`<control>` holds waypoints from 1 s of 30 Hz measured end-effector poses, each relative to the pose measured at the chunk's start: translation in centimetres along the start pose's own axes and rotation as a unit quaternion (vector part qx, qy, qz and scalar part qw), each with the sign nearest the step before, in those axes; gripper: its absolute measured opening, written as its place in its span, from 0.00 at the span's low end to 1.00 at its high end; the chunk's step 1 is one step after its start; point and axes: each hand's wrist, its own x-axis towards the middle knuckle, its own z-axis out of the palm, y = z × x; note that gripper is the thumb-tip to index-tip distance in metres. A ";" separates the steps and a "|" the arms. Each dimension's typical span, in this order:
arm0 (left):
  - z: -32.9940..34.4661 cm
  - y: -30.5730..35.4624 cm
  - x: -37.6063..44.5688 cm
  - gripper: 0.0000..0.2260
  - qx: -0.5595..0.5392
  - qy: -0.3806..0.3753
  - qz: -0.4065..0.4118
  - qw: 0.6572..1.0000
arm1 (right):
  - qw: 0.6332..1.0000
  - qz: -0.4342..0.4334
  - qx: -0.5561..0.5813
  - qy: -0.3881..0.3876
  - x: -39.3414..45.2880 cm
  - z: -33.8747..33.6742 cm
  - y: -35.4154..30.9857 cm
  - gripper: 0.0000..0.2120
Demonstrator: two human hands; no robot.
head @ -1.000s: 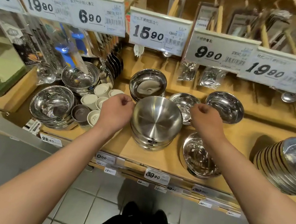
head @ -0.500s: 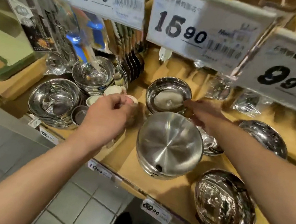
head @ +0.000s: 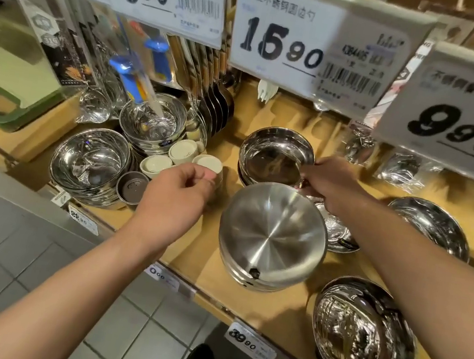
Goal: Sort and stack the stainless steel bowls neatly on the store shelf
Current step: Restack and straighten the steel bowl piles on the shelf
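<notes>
A stack of brushed steel bowls (head: 273, 237) stands mid-shelf. Behind it sits a shiny bowl stack (head: 273, 157); my right hand (head: 331, 185) pinches the right rim of its top bowl. My left hand (head: 177, 197) hovers left of the brushed stack, fingers curled with nothing visible in them. A small shiny bowl (head: 337, 235) lies partly under my right forearm. More shiny bowls sit at back right (head: 430, 225) and front right (head: 363, 333). Two further stacks stand at left (head: 89, 162) and back left (head: 151, 122).
Small cream cups (head: 184, 151) and a dark lidded cup (head: 132, 187) crowd just beyond my left hand. Large price cards (head: 313, 42) hang low over the wooden shelf (head: 271, 306). Packaged utensils hang behind them. A green tray (head: 2, 105) sits far left.
Both hands left the brushed stack. My right hand reached back and took the rear bowl's rim; my left drifted left toward the cups. The view moved closer to the shelf.
</notes>
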 end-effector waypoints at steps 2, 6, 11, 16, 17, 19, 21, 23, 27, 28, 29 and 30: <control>-0.2 0.3 0.1 0.07 -0.006 0.001 -0.003 1.000 | 1.000 -0.009 0.016 0.010 -0.7 -0.7 -0.3 0.06; -0.1 0.9 0.2 0.08 -0.027 -0.017 -0.006 0.999 | 0.998 -0.001 0.055 0.010 -2.4 -2.6 -1.3 0.05; 0.4 1.1 0.5 0.06 -0.002 -0.049 0.019 0.999 | 0.998 -0.008 0.068 -0.011 -5.1 -4.9 -2.0 0.12; 1.4 1.9 0.3 0.09 0.018 -0.070 0.046 0.996 | 0.995 0.002 0.095 0.027 -8.0 -7.6 -1.1 0.10; 1.7 2.0 0.2 0.09 0.018 -0.078 0.049 0.996 | 0.993 0.010 0.115 0.033 -8.6 -8.2 -0.8 0.10; 2.5 2.6 0.0 0.09 0.040 -0.085 0.067 0.993 | 0.990 0.029 0.126 0.051 -9.9 -9.5 0.0 0.09; 3.4 3.2 -0.1 0.09 0.056 -0.093 0.081 0.991 | 0.989 0.041 0.108 0.087 -11.1 -10.7 1.2 0.09; 4.4 3.8 -0.6 0.08 0.062 -0.116 0.094 0.987 | 0.983 0.048 0.115 0.131 -12.5 -11.7 2.7 0.08; 6.7 4.8 -1.8 0.11 0.080 -0.176 0.136 0.972 | 0.973 0.055 0.124 0.187 -15.2 -13.6 6.3 0.06; 7.4 5.0 -2.1 0.11 0.090 -0.190 0.134 0.968 | 0.973 0.052 0.133 0.182 -15.9 -14.0 7.3 0.04; 8.1 5.0 -2.4 0.10 0.098 -0.205 0.127 0.965 | 0.972 0.052 0.143 0.181 -16.6 -14.4 8.3 0.03; 8.8 5.2 -2.9 0.09 0.105 -0.216 0.117 0.964 | 0.970 0.055 0.150 0.183 -17.3 -14.7 9.4 0.03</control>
